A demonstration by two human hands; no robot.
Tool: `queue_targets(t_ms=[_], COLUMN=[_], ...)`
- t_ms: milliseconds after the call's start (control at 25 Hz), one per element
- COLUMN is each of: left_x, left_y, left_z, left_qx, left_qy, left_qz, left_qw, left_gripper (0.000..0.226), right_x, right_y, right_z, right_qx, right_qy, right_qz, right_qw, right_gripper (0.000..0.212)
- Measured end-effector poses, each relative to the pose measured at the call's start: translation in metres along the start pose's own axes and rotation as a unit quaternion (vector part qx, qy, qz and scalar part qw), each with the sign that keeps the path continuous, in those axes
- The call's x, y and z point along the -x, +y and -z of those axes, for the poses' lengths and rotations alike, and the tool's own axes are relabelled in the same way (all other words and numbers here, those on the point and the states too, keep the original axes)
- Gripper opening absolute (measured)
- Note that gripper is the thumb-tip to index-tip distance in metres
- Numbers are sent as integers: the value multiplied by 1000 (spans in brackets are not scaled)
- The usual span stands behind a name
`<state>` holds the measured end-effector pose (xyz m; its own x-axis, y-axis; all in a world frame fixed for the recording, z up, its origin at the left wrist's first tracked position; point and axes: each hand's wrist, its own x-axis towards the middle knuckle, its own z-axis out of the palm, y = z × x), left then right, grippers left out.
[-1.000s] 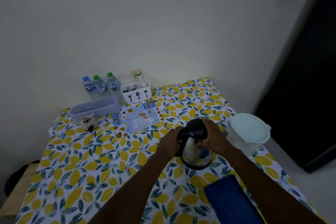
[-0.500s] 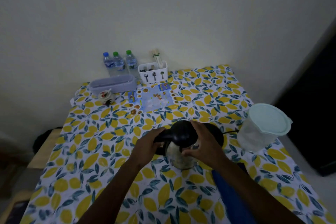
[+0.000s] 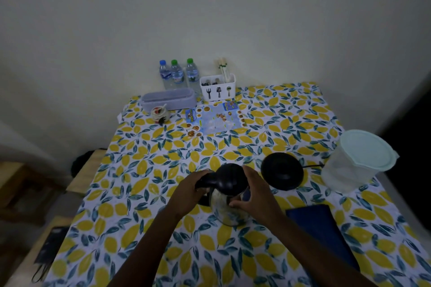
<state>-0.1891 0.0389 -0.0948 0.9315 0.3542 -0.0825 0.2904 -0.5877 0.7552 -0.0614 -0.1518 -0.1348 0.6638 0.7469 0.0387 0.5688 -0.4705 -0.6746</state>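
kettle (image 3: 225, 211): left grip (image 3: 189, 191) curled round its handle (image 3: 204, 182), right grip (image 3: 254, 194) seemingly clasping its side.

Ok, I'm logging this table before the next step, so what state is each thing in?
Electric kettle: off its base, lid shut, held in both hands.
Left hand: grips the kettle's handle.
Right hand: curled round the kettle's body.
Kettle base: bare.
Plastic tub: lid on.
Water bottles: upright, capped.
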Motion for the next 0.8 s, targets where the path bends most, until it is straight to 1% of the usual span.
queue_targets(t_ms=[80,160,320,360,400,480,560,640,720,800], left_x=[-1,-4,-15,-17,-17,-16,-13,-8,2,14], left_y=[8,22,46,48,51,53,56,56,56,54], left_z=[-8,-20,-40,-43,-45,-48,-46,-37,-26,-18], left_qx=[-15,-52,-150,-169,-177,-166,-109,9,116,225], left_qy=[4,17,44,56,71,106,152,192,192,176], left_qz=[5,6,40,49,52,39,18,14,28,61], left_qw=[1000,998,987,983,980,980,982,981,974,956], left_gripper=[41,46,74,77,76,66,51,39,35,37], right_x=[1,5,12,12,12,12,12,12,13,18], right_y=[5,11,21,22,22,23,23,21,16,11], right_z=[-3,-4,-7,-7,-7,-8,-10,-8,-7,-9], right_qx=[65,116,154,158,158,151,152,162,174,159], right_qy=[0,6,-12,-9,-10,-6,0,0,4,12], right_qz=[7,-1,-13,-13,-12,-6,-1,-9,-4,31], right_qw=[998,993,988,987,987,989,988,987,985,987], right_gripper=[119,121,120,120,119,116,115,117,117,111])
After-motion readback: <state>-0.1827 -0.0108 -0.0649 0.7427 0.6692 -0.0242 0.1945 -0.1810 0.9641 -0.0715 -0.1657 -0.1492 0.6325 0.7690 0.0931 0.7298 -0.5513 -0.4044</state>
